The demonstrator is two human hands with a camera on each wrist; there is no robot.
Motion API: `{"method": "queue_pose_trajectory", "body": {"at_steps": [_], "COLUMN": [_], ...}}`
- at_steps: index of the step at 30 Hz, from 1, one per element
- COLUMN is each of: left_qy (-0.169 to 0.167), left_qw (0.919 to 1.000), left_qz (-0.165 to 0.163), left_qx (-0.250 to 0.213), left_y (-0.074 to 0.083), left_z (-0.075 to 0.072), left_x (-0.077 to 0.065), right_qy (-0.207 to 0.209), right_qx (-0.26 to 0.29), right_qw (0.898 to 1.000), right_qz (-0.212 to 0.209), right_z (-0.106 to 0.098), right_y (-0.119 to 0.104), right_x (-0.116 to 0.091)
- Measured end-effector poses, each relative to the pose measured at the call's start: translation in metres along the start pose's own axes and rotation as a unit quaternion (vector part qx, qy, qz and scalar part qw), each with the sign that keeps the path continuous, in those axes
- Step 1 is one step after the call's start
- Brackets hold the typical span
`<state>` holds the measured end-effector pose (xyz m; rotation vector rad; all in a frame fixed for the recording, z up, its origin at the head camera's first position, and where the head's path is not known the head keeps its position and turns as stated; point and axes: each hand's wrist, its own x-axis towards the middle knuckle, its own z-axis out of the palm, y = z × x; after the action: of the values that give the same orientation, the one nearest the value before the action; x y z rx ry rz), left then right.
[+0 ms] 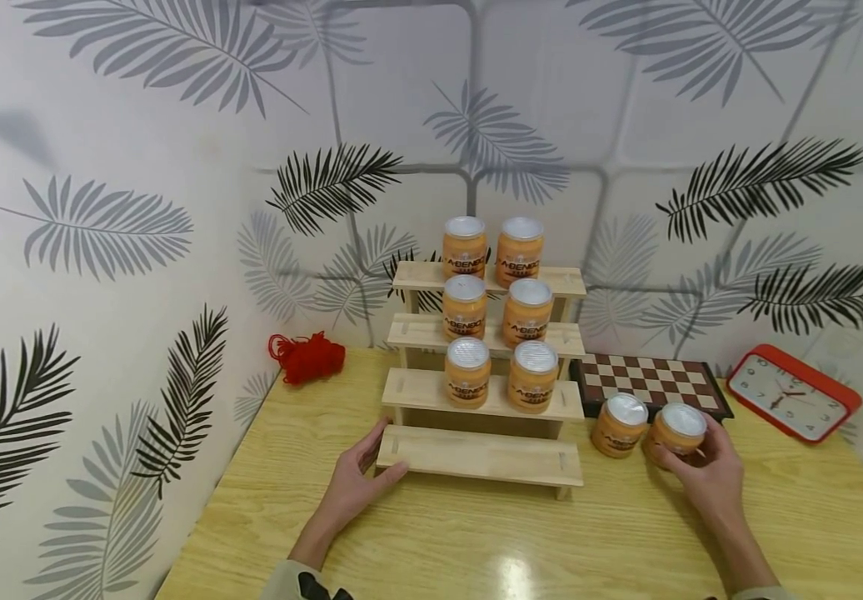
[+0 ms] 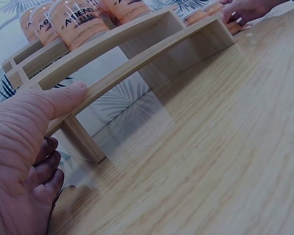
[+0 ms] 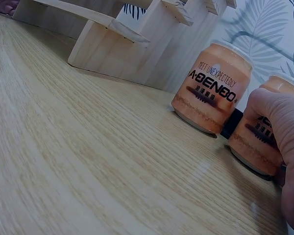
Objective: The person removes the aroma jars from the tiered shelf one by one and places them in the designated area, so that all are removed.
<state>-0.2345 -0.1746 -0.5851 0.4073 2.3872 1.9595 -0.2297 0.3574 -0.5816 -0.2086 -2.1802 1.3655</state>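
**Two steady holds, one on each side**

The pale wood worktop (image 1: 431, 533) carries everything, with the stepped wooden rack (image 1: 418, 390) as landmark. Right of the rack, toward its back, lies a chessboard (image 1: 649, 382); farther right of the rack sits a red clock (image 1: 791, 396). At the rack's left end, the left grip (image 1: 356, 483) is closed on the bottom shelf (image 1: 476, 454), thumb above and fingers curled below. Light pressure should do: enough to stop sliding, without raising a corner. Well right of the rack, the right grip (image 1: 710, 479) grasps the outer can (image 1: 675, 431) between thumb and fingers. Left of the rack, toward its back, rests red yarn (image 1: 307, 360). Six cans (image 1: 465, 317) stand in pairs on the rack's upper three levels. One loose can (image 1: 617, 429) stands between the rack and the outer can, just beside the latter, so knocking it over looks the main risk. Best to squeeze evenly, hold the outer can upright, and give its neighbour room before any sideways move.
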Motion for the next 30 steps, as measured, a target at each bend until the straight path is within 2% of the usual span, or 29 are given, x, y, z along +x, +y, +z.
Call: {"method": "queue_pose_trajectory", "body": {"at_steps": [8,18,30], "left_qy": [-0.006,-0.008,-0.001], "left_qw": [1.0000,1.0000,0.9999], "left_qz": [0.000,0.002,-0.009], "left_qx": [-0.008,-0.005,-0.004], "left_y": [0.0021,0.0013,0.0031], "left_z": [0.0003,0.0000,0.0002], "left_x": [0.0020,0.0037,0.0000], "right_qy": [-0.017,-0.014,-0.022], "right_qx": [0.019,0.008,-0.005], "right_qw": [1.000,1.000,1.000], "right_qz": [-0.015,-0.018,0.019], "right_z": [0.0012,0.0001,-0.0005], "right_y": [0.0040,0.0043,-0.0040], "right_x": [0.0013,0.0023,-0.0008]}}
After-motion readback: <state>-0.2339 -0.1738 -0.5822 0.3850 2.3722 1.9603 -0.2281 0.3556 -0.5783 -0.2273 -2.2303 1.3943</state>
